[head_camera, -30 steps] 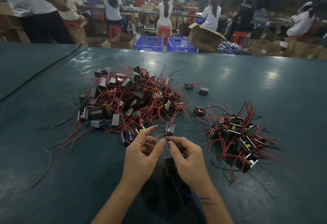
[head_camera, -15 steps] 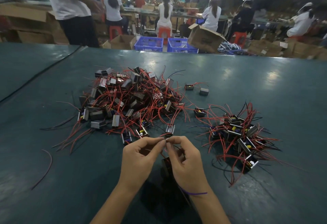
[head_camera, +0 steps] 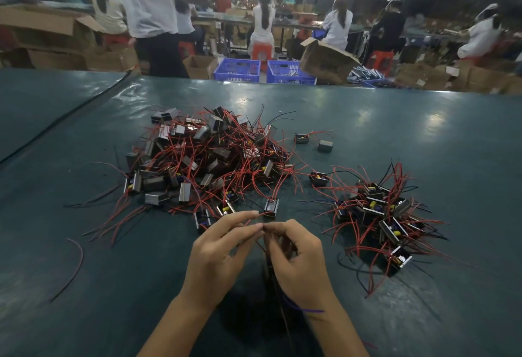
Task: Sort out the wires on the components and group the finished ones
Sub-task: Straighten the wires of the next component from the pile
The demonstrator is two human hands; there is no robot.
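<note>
A big tangled pile of small metal-framed components with red wires (head_camera: 203, 162) lies on the green table (head_camera: 423, 136), left of centre. A smaller group of components with red and black wires (head_camera: 381, 215) lies to the right. My left hand (head_camera: 217, 255) and my right hand (head_camera: 299, 260) meet near the front edge, fingertips together, each pinching thin red wires of one component held between them. The component itself is mostly hidden under my hands; dark wires and a purple one hang below my right wrist.
Two stray components (head_camera: 324, 146) lie beyond the piles, another (head_camera: 319, 178) sits between them. A loose wire (head_camera: 76, 266) curves at the left. Beyond the table's far edge stand blue crates (head_camera: 237, 70), cardboard boxes (head_camera: 327, 60) and several seated workers; one person (head_camera: 152, 18) walks past.
My fingertips closed from spread apart to a tight pinch on the wires. The person beyond the table walked from the far left toward the centre.
</note>
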